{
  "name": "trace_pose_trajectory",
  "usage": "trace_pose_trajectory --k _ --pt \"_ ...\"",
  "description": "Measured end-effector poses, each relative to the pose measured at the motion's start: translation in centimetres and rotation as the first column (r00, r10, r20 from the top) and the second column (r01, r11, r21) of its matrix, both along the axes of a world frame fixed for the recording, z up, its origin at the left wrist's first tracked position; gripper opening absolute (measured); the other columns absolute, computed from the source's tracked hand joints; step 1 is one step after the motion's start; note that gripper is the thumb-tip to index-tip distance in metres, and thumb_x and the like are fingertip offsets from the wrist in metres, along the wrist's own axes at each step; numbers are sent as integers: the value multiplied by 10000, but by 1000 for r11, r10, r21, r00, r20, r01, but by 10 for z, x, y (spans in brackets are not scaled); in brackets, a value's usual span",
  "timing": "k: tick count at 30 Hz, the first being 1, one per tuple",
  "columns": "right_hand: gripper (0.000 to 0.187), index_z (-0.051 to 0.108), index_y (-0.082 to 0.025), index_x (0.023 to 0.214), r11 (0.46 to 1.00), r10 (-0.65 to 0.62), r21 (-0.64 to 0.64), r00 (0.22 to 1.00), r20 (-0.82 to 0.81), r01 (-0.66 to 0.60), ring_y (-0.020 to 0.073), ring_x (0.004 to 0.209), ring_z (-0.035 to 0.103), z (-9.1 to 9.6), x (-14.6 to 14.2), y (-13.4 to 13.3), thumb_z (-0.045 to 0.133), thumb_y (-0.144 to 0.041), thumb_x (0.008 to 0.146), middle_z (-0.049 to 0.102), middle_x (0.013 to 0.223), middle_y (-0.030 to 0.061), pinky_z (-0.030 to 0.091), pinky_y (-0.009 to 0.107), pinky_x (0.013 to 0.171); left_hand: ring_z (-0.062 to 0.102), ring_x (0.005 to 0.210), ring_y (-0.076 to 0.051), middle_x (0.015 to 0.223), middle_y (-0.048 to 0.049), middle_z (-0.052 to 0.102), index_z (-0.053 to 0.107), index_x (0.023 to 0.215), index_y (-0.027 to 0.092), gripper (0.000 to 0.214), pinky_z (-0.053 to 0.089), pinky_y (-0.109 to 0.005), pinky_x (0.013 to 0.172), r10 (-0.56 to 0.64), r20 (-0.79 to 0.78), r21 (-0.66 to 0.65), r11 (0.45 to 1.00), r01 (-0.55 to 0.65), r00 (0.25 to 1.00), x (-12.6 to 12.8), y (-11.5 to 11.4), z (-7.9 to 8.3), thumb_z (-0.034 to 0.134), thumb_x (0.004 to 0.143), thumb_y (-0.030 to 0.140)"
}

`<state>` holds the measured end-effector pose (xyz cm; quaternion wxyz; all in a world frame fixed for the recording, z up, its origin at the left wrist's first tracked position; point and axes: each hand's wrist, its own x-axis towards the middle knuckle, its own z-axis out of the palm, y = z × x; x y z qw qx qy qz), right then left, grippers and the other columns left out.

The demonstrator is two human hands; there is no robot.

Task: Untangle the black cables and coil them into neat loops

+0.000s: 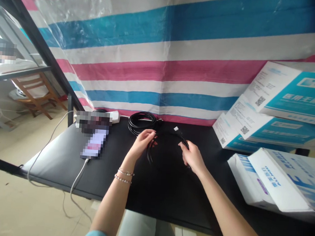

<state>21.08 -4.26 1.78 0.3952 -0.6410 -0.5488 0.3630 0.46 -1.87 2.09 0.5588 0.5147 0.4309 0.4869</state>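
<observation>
A black cable [183, 137] runs in a loose loop between my two hands, above the dark table. My left hand [144, 138] pinches it on the left side, and strands hang down below those fingers. On the other side my right hand [192, 155] is closed around more of the cable. A wound coil of black cable [139, 122] lies just behind my left hand. Between and beyond the hands, a small white tag or plug [176, 128] shows; which of the two I cannot tell. Much of the loop blends into the black surface.
Blue-and-white boxes [292, 97] are stacked at the right, with white boxes [280, 182] nearer me. A phone [95, 142] on a white charging cord [77, 181] lies at left, near a white power strip [115, 117]. Striped sheeting [161, 71] hangs behind the black table [156, 201].
</observation>
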Motion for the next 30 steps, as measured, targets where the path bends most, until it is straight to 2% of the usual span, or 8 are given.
trace_pose_trajectory --k 2,5,10,16,22,26,28,30 --pt "86 490 -196 775 999 -24 -39 966 -258 14 87 255 346 5 -8 11 464 -268 814 318 340 -109 273 195 304 579 668 -103 824 -34 592 539 937 161 321 463 -218 598 309 -62 103 948 -302 949 -9 9 -6 546 771 436" --pt "62 467 -192 799 997 -42 -70 884 -466 11 77 283 346 18 -30 41 435 -141 783 329 350 -114 311 182 315 576 740 -137 891 -55 566 560 928 173 221 485 -297 719 676 -333 342 736 -584 657 -22 18 -16 543 771 327" --pt "164 454 -175 856 996 -60 -82 888 -457 26 104 375 468 33 -92 102 403 -58 753 367 407 -97 439 225 411 419 1193 -327 1269 -185 388 521 1163 183 417 365 -491 946 667 -638 454 729 -512 384 -26 21 -28 549 765 301" --pt "387 447 -83 1123 988 -147 5 948 -283 155 252 761 630 28 -143 129 439 -75 736 616 831 152 498 370 632 502 1132 -266 1192 -177 498 449 1179 147 432 408 -398 930 613 -628 343 771 -537 479 -27 26 -33 530 767 248" --pt "656 235 -33 1363 939 -266 290 926 269 186 409 1215 339 23 -145 119 486 -111 762 240 1383 313 298 493 915 567 1047 -221 1127 -154 574 355 1152 136 464 438 -344 888 682 -482 265 711 -651 549 -28 27 -28 543 735 212" --pt "418 444 -94 1246 897 -146 392 699 700 -205 361 1196 369 20 -143 104 409 -281 874 362 1356 252 260 476 926 561 1079 -228 1169 -163 572 318 1204 137 541 429 -336 902 662 -467 237 732 -639 586 -28 24 -24 553 723 214" --pt "386 546 -131 1114 815 150 197 527 836 -546 299 1159 433 18 -144 97 306 -361 920 526 1220 200 265 430 927 567 1076 -220 1179 -154 576 320 1213 149 536 435 -317 888 652 -457 211 740 -638 605 -29 23 -23 542 729 209" --pt "406 588 -177 1034 760 276 87 440 855 -644 232 1019 548 16 -146 94 303 -441 915 647 1030 128 316 362 877 586 1046 -211 1173 -139 588 329 1212 172 523 446 -304 861 645 -454 183 742 -645 614 -31 21 -23 529 729 188"
